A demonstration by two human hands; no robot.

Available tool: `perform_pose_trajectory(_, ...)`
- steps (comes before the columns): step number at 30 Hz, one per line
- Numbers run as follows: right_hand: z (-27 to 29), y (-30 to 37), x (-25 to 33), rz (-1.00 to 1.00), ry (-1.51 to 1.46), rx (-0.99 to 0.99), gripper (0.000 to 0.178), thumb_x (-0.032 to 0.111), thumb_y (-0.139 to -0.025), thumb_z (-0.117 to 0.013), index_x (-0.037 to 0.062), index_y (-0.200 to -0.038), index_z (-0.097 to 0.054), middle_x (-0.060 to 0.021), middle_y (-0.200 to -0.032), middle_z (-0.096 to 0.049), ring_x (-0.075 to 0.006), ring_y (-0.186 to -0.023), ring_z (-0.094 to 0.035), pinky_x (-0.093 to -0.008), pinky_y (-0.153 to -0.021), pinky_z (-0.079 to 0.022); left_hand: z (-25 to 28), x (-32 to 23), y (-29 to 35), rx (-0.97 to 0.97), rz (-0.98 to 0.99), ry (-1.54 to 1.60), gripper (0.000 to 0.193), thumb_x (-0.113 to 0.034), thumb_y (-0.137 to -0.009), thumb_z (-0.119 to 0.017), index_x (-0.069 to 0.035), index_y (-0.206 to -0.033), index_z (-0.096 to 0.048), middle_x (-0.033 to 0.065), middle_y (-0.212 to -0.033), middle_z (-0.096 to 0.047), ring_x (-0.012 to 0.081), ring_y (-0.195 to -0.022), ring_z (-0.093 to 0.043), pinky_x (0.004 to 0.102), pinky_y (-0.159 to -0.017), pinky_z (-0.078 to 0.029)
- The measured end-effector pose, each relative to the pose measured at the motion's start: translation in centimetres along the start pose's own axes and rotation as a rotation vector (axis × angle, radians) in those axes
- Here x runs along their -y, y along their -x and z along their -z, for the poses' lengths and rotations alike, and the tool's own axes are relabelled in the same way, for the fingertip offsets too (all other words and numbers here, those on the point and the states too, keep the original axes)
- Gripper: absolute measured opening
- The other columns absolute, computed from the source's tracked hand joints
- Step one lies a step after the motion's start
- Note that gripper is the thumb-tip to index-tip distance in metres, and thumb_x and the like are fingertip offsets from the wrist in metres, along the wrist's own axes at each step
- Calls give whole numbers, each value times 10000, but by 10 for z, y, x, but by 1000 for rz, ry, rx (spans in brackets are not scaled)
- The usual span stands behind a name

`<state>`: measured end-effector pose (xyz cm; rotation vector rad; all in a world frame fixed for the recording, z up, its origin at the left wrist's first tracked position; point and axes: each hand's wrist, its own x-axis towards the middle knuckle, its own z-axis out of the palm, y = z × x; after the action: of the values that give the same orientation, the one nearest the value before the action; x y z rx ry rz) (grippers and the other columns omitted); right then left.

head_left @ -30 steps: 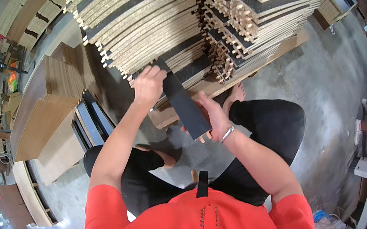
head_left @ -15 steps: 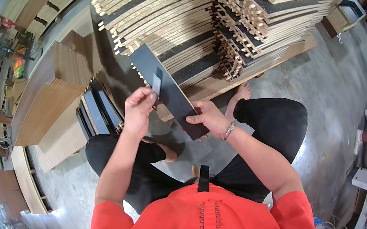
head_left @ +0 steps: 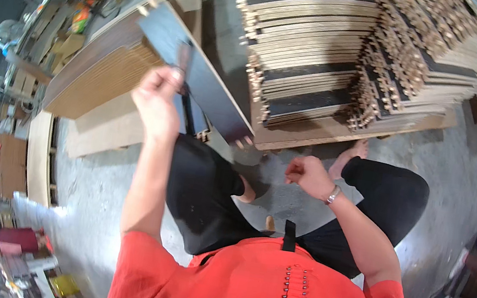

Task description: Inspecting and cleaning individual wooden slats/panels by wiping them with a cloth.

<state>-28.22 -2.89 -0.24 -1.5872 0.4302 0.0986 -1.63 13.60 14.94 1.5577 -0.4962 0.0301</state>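
My left hand (head_left: 158,97) is closed at the left edge of a long dark board (head_left: 213,93), which is tilted, with wooden dowels at its ends. A thin dark strip shows on the board's face by my fingertips; whether it is a held scraper or a reflection cannot be told. To the right, away from the board, my right hand (head_left: 308,176) hangs with loosely curled fingers and nothing visible in them. Below the tilted board, near my left knee, dark boards are partly hidden.
A tall stack of dowelled boards (head_left: 314,55) rests on a wooden base (head_left: 308,138) ahead. Brown curved panels (head_left: 101,76) stand at the left. A pale board (head_left: 41,150) lies on the concrete floor (head_left: 90,188). My bare feet are near the stack.
The dark board has moved left, toward the brown panels, with my left hand. My right hand has let go of it and drawn away. The view has swung left.
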Motion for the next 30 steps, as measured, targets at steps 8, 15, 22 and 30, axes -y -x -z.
perform_pose_trajectory(8, 1, -9, -5, 21, 171, -103, 74, 25, -807, -613, -37, -842, -633, -74, -676, -653, -130, -616, -634, -282, -592, -501, 165, 88, -81, -95, -88, -869, 74, -79, -763, -702, -6, -773, -705, 103, -649, -662, 176, -589, -622, 310, -593, -479)
perform_pose_trajectory(15, 9, -16, -32, -64, 322, -136, 83, 38, -811, -605, -34, -787, -640, -82, -645, -656, -133, -605, -641, -282, -576, -498, 202, 195, -67, -106, 193, -1063, 116, -130, -732, -670, -56, -797, -731, 174, -761, -691, 326, -768, -688, 406, -740, -529)
perform_pose_trajectory(22, 20, -25, -26, -193, 200, -163, 112, 11, -860, -574, -22, -760, -613, -56, -610, -610, -132, -550, -624, -257, -536, -517, 194, 237, -90, -141, 261, -879, 138, -127, -737, -691, -27, -825, -726, 174, -735, -681, 294, -722, -672, 371, -715, -519)
perform_pose_trajectory(30, 60, -101, 80, 63, -297, -611, 213, -61, -784, -586, -12, -991, -595, -49, -776, -606, -144, -595, -599, -273, -496, -467, 71, 82, -32, 316, 310, -25, 36, -2, -818, -640, 12, -839, -666, -7, -778, -637, 88, -734, -554, 257, -706, -448)
